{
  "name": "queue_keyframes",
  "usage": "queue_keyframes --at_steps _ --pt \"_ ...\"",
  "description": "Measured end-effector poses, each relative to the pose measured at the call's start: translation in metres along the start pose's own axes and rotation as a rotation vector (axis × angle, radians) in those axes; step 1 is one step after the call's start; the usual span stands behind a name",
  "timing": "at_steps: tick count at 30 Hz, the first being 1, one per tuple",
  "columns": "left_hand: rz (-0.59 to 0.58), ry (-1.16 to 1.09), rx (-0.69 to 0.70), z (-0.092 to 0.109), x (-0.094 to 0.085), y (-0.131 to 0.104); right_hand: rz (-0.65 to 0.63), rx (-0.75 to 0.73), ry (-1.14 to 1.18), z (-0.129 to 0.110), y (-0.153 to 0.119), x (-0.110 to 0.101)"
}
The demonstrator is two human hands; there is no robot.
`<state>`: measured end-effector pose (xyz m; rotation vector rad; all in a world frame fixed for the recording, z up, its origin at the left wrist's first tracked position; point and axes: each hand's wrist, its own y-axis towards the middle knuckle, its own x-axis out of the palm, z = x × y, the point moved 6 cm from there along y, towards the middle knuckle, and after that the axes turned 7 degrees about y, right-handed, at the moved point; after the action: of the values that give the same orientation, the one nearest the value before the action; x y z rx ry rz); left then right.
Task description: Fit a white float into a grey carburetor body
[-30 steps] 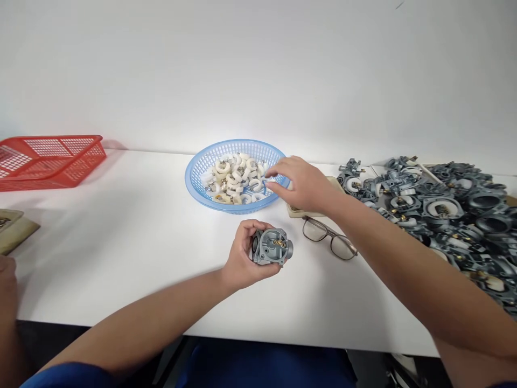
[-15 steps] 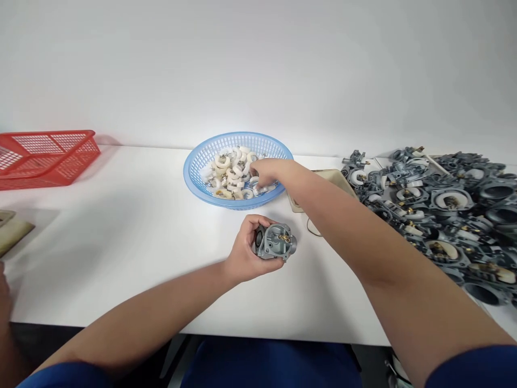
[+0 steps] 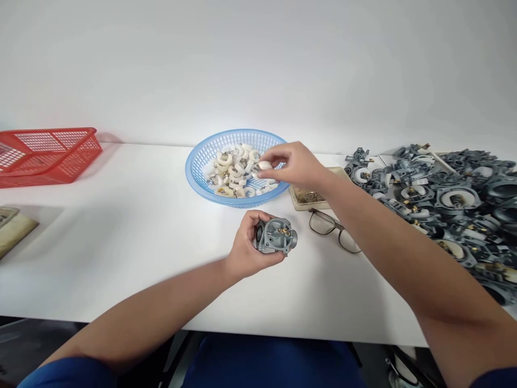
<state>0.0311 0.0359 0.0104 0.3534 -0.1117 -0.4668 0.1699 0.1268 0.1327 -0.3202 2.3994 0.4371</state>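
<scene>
Over a white desk (image 3: 121, 237), our left hand (image 3: 244, 248) has its fingers wrapped around a grey metal carburetor body (image 3: 277, 236), held just above the surface. Our right hand (image 3: 297, 164) hovers over the near rim of a blue basket (image 3: 197, 167), fingers pinching one white plastic piece (image 3: 264, 165) above the heap of white pieces (image 3: 234, 175) inside. Eyeglasses (image 3: 335, 229) lie just right of the carburetor body, beside a small beige tray (image 3: 299, 203). We see a pile of grey carburetor parts (image 3: 444, 199) at far right and a red basket (image 3: 44, 153) at far left.
</scene>
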Motion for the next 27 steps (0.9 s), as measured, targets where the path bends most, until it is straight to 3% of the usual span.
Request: queue_keyframes --at_steps 3,6,10,15,20,24,27 --pt "0.001 -0.013 0.007 0.001 0.001 0.000 0.116 -0.054 0.146 -0.006 -0.058 -0.008" --pt "-0.025 -0.033 0.010 0.004 0.004 -0.002 0.166 -0.080 0.185 -0.006 -0.112 -0.002" --pt "-0.072 -0.041 0.019 0.009 0.007 -0.005 0.231 -0.014 0.195 0.005 -0.159 0.013" --pt "-0.128 -0.073 0.074 0.015 0.011 -0.008 0.238 0.005 0.264 0.017 -0.173 0.036" --pt "-0.096 -0.064 0.096 0.017 0.006 -0.008 0.354 0.048 0.434 0.027 -0.171 0.046" --pt "-0.037 -0.036 0.020 0.015 0.001 -0.007 0.477 0.079 0.541 0.030 -0.172 0.045" --pt "-0.031 -0.086 -0.134 0.009 0.001 -0.008 0.561 0.074 0.551 0.029 -0.174 0.040"
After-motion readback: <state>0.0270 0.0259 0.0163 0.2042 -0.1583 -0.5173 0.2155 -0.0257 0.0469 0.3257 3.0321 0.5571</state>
